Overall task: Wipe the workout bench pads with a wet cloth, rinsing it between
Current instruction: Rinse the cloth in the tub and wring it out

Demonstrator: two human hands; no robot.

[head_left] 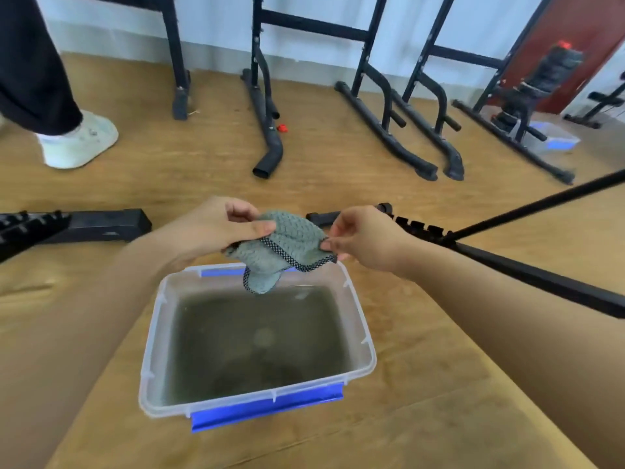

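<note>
Pinching the grey cloth (282, 247) between left hand (216, 228) and right hand (362, 240), rinsing step; next, dunk it into the murky water tub (358, 333) below.

Both hands, left hand (216, 228) & right hand (363, 243), pinch grey cloth (280, 248) above tub (367, 362) of murky water, white shoe (79, 140) at 10 o'clock.

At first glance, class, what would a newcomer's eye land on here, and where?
Centre frame, the left hand and right hand hold a grey-green cloth over a clear tub of murky water on the wooden floor. Black exercise frames line the far wall, and someone's white shoe shows at upper left.
</note>
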